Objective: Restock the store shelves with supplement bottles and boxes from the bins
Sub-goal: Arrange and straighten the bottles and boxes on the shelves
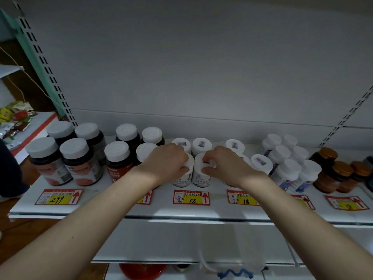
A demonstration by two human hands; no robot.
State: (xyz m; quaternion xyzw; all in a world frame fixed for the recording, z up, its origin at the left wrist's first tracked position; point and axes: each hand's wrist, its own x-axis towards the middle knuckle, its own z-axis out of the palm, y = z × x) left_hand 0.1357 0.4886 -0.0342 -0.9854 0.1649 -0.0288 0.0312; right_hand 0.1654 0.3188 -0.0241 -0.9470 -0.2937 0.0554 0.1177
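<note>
Two small white supplement bottles stand side by side at the front of the white shelf. My left hand grips the cap of the left bottle. My right hand grips the cap of the right bottle. Both bottles stand upright above the yellow "108" price tag. Behind them are three more white bottles of the same kind. The bins are out of view.
Dark white-capped bottles fill the shelf's left part. White bottles with blue labels and amber gold-capped bottles stand at the right. Slotted uprights flank the grey back panel. A lower shelf lies below, and snack packets far left.
</note>
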